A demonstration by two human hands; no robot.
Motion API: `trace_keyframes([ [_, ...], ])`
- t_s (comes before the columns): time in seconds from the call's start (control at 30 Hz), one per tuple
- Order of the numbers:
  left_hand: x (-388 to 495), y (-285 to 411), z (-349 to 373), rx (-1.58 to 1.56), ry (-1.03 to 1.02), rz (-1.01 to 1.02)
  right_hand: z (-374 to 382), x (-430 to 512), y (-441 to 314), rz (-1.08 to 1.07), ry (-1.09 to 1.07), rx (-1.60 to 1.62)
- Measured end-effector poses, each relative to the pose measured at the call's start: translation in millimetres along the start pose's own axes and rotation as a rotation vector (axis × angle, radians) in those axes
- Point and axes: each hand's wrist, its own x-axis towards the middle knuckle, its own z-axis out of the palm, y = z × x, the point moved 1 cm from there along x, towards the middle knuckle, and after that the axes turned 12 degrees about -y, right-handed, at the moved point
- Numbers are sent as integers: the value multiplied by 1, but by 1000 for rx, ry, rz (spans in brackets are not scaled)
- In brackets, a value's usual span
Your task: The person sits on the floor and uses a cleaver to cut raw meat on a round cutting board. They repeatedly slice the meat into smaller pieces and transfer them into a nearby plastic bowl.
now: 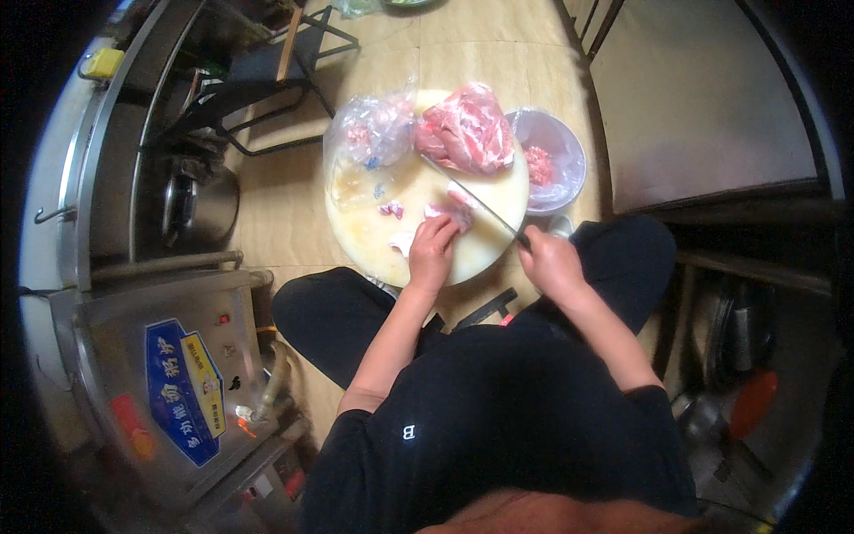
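On a round white cutting board (360, 227), my left hand (432, 250) presses its fingers onto a small piece of raw meat (457, 217). My right hand (550, 260) grips the dark handle of a knife (482, 205), whose long blade slants up and left over the board, just right of that piece. Small meat scraps (392, 209) lie to the left, and a pale piece of fat (401, 243) is partly behind my left hand. A large chunk of raw meat (467, 130) rests at the board's far edge, beside a clear plastic bag (377, 127) with pinkish meat inside.
A lined white bowl (567, 147) holding cut meat (537, 165) stands right of the board. To the left are a black-framed folding chair (267, 87), a metal pot (207, 197) and a steel appliance (113, 347) bearing a printed sticker. A flat pale panel (700, 100) borders the right side.
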Motion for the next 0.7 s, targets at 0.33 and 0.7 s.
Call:
trace_keyframes([
  [0.33,10,0,15,138,-137,116,-5,-10,-8,-73,-106,-178],
  [0.7,10,5,18,144,-176,20,-10,22,-19,-69,-251,-175],
])
